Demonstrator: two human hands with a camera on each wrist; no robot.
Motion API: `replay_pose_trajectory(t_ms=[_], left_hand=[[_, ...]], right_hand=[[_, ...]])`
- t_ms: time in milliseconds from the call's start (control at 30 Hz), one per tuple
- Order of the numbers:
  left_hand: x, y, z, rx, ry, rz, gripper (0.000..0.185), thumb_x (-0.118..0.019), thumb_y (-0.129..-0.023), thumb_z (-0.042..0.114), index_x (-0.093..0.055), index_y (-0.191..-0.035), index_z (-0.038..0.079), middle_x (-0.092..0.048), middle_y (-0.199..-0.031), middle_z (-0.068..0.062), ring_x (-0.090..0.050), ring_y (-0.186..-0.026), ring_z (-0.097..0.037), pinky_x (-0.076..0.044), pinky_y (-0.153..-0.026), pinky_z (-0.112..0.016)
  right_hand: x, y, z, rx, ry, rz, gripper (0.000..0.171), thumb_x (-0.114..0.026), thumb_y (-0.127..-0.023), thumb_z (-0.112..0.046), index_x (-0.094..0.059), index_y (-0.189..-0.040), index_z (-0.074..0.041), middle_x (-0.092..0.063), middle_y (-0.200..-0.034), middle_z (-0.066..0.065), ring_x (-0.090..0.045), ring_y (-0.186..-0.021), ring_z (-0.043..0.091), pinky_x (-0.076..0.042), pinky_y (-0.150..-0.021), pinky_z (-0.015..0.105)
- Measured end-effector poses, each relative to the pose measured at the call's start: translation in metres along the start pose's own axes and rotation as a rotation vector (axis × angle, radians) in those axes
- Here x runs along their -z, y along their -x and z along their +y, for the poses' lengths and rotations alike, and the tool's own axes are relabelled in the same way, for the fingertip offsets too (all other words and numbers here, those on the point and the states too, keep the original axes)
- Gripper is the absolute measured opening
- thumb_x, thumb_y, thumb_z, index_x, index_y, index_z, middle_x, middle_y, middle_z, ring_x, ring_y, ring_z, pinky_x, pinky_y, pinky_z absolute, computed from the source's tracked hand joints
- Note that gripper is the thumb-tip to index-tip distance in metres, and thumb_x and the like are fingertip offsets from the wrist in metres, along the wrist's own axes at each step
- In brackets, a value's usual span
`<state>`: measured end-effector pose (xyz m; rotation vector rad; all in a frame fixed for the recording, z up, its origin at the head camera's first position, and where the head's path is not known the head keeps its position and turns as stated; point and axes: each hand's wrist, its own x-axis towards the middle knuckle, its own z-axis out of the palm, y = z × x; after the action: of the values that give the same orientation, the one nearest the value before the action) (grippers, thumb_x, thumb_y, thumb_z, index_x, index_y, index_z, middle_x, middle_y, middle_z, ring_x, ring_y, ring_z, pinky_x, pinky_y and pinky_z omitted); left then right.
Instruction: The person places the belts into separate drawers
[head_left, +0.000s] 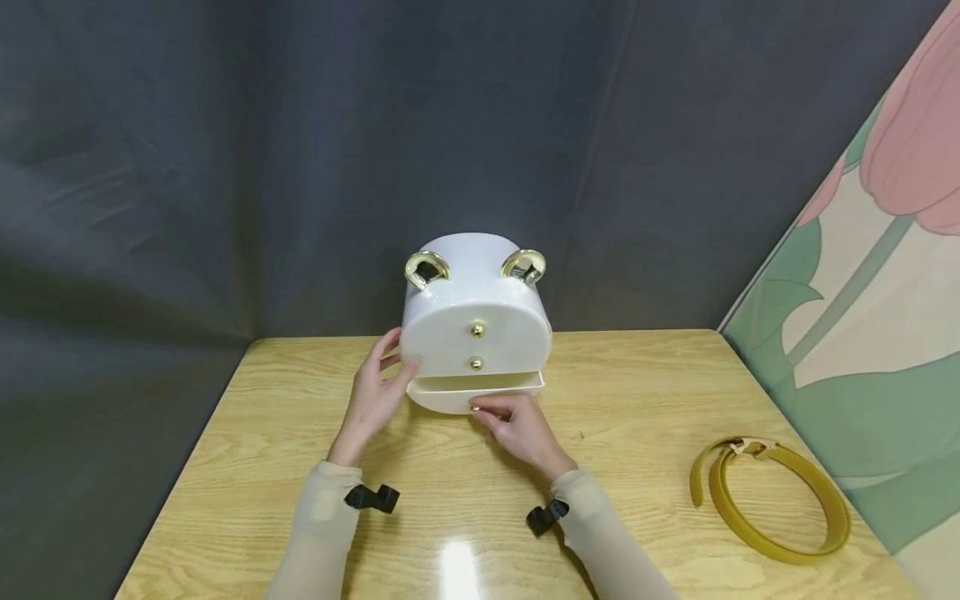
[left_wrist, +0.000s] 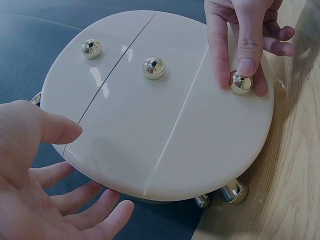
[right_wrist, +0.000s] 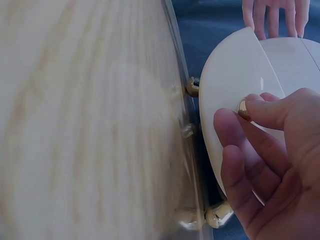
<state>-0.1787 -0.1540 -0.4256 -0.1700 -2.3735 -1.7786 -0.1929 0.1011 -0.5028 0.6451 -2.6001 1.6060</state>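
I see a glossy cream plastic drawer box (head_left: 475, 333) with shiny gold metal knobs (left_wrist: 154, 68) on a smooth varnished wood-grain table (head_left: 645, 392), matt grey cloth (head_left: 225, 167) behind.

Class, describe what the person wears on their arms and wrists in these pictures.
Both arms wear thin, close-fitting pale beige sleeves that end at the wrists. The left sleeve and the right sleeve look alike. A small black device sits at each wrist: the left device and the right device. The hands are bare.
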Motion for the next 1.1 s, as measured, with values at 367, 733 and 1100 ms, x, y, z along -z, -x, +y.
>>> replay_pose_trajectory(t_ms=[367,733,1100], left_hand=[[-0.001,-0.002,-0.002,0.006,0.013,-0.007,0.061,-0.060,-0.109,0.018,-0.036,-0.165,0.011,-0.041,-0.166,-0.018,-0.050,-0.146,-0.043,-0.050,-0.115,-0.059],[-0.001,-0.001,-0.004,0.018,0.008,0.002,0.062,-0.062,-0.109,0.019,-0.037,-0.165,0.013,-0.043,-0.166,-0.016,-0.051,-0.145,-0.042,-0.050,-0.115,-0.058],[0.001,-0.002,-0.003,0.031,0.001,0.001,0.061,-0.063,-0.108,0.022,-0.039,-0.164,0.018,-0.044,-0.165,-0.013,-0.051,-0.145,-0.038,-0.051,-0.115,-0.056]], right_hand=[[-0.001,0.004,-0.002,-0.012,0.008,0.012,0.023,-0.076,-0.097,-0.005,-0.083,-0.118,-0.011,-0.082,-0.111,0.009,-0.070,-0.060,0.016,-0.056,-0.054,0.022],[-0.003,0.008,-0.006,0.004,0.052,0.041,0.023,-0.078,-0.096,-0.006,-0.084,-0.116,-0.013,-0.082,-0.113,0.007,-0.071,-0.067,0.009,-0.058,-0.060,0.020],[-0.004,0.014,-0.012,0.015,0.021,0.011,0.023,-0.077,-0.095,-0.003,-0.083,-0.116,-0.010,-0.082,-0.113,0.010,-0.074,-0.068,0.023,-0.058,-0.058,0.022]])
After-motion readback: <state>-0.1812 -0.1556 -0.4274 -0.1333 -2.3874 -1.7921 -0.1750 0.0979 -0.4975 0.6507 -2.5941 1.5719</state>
